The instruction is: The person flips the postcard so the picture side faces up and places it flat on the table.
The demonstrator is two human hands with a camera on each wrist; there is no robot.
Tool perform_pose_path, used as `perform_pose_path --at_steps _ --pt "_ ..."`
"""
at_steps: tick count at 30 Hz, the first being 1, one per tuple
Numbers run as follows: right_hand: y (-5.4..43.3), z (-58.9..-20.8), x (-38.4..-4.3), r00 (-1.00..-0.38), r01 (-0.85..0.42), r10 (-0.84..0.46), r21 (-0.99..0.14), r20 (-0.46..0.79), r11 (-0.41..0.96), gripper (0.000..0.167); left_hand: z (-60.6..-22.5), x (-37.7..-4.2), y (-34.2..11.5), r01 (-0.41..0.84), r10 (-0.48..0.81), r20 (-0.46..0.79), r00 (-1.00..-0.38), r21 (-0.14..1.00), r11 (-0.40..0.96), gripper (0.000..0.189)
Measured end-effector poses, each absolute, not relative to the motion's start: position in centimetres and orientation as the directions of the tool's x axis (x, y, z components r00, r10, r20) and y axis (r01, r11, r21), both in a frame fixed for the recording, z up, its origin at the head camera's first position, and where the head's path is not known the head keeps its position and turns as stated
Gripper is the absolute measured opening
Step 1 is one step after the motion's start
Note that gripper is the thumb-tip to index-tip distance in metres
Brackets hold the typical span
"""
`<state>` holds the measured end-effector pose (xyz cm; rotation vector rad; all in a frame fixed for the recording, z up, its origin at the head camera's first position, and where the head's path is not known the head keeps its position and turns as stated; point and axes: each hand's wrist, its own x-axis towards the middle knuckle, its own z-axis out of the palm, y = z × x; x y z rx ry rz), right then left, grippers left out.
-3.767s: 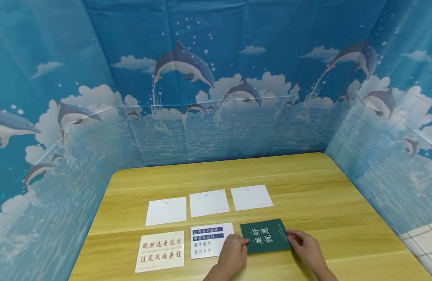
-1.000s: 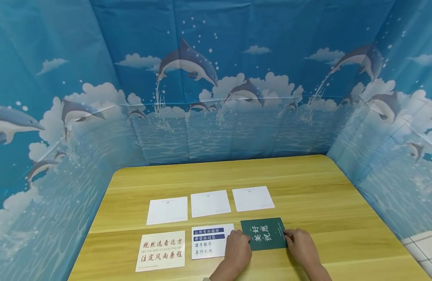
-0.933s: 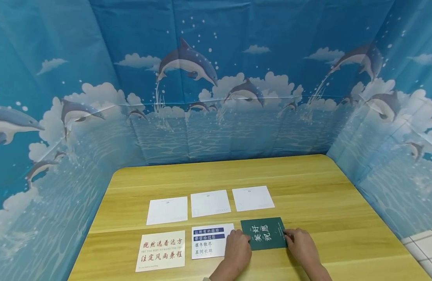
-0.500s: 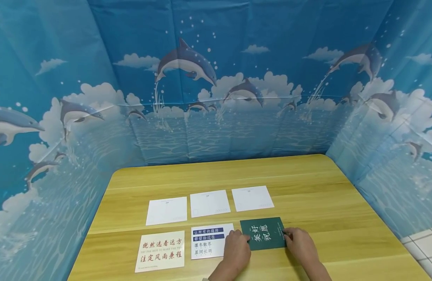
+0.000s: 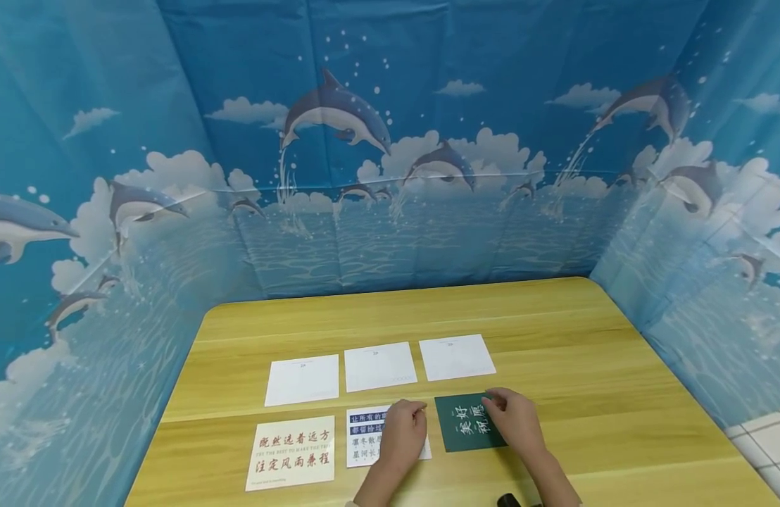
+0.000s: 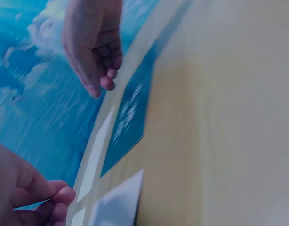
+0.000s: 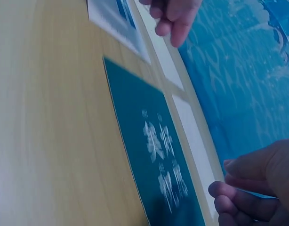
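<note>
A dark green postcard [image 5: 455, 426] with white characters lies flat at the right end of the front row of cards. My right hand [image 5: 518, 422] is over its right part, apart from the card in the right wrist view, fingers loosely curled and holding nothing. My left hand [image 5: 403, 433] hovers over the white postcard with blue bands [image 5: 363, 454], covering its right half. In the left wrist view the left hand's fingers [image 6: 45, 188] are bent, with nothing seen between them. Further left lies a cream postcard [image 5: 291, 454] with red characters.
Behind the front row lie three white cards, blank side up: left [image 5: 301, 382], middle [image 5: 380, 367] and right [image 5: 457, 358]. All rest on a wooden table [image 5: 555, 331]. A dolphin-print curtain [image 5: 390, 239] surrounds its far sides. A small black object [image 5: 508, 501] shows near my right wrist.
Both hands held the green postcard's side edges and shifted it slightly. Now they have let go and lifted: the left moved left, the right inward over the card. The postcard stays flat.
</note>
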<state>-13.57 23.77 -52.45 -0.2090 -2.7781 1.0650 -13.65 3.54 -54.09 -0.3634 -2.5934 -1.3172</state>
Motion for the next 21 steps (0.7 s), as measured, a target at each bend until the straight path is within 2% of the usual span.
perform_pose_path --at_steps 9,14,21 --pt "18.5 -52.7 -15.0 -0.973 -0.004 0.174 -0.768 0.151 0.641 0.02 -53.9 -14.7 -0.5 0.221 -0.023 0.272 -0.962 0.825 0.52 0.017" --pt "15.9 -52.6 -16.1 -0.974 -0.072 0.128 -0.792 0.186 0.606 0.015 -53.9 -14.8 -3.2 0.172 -0.116 0.273 -0.955 0.827 0.535 0.017" --pt "13.3 -51.9 -17.5 -0.969 -0.16 0.067 -0.809 0.238 0.566 0.013 -54.0 -14.9 -6.6 0.127 -0.232 0.267 -0.936 0.866 0.483 0.017"
